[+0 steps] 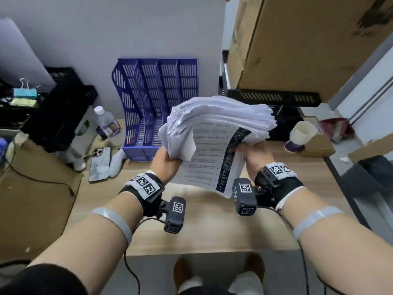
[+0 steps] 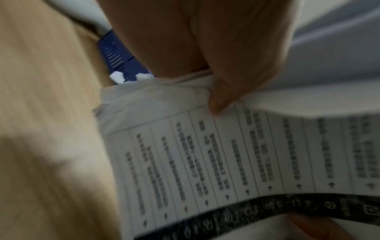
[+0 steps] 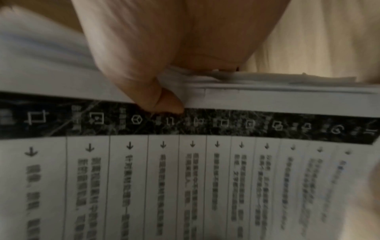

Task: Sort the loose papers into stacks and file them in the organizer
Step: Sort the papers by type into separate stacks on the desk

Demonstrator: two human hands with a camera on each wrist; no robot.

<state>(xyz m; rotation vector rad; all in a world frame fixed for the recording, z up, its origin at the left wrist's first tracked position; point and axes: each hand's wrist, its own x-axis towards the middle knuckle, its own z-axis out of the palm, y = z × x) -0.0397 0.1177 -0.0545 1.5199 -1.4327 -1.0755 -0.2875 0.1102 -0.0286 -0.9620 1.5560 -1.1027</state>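
Thick, ragged stack of white printed paper sheets (image 1: 221, 133) held up in the air above the light wooden desk (image 1: 212, 231), roughly centre of the head view, in front of the blue slotted plastic file organizer (image 1: 157, 103) standing at about 11 o'clock from the stack against the white wall. Left hand (image 1: 164, 165) gripping the stack's left edge, thumb (image 2: 224, 91) curled over the top sheet, other fingers hidden under the paper. Right hand (image 1: 255, 154) gripping the right edge at about 3 o'clock, thumb (image 3: 162, 97) pressed down on the black icon strip printed along the top sheet (image 3: 205, 123); remaining fingers underneath, not visible. Edges of the stack uneven, sheets fanned and slipping at the far end, a corner drooping at the left.

Progress, judged: early. Visible organizer compartments look empty, no sorted piles on the desk, whole bundle gathered as one. Left to do: squaring up or splitting into stacks, then slotting each into a compartment. Slip risk from the loose far edge if tilted further.

Around: clear plastic water bottle (image 1: 106, 122) and smartphone lying face down (image 1: 100, 165) at 9 o'clock, paper cup (image 1: 302, 133) at 3 o'clock, large brown cardboard box (image 1: 297, 39) at 1 o'clock on the shelf.
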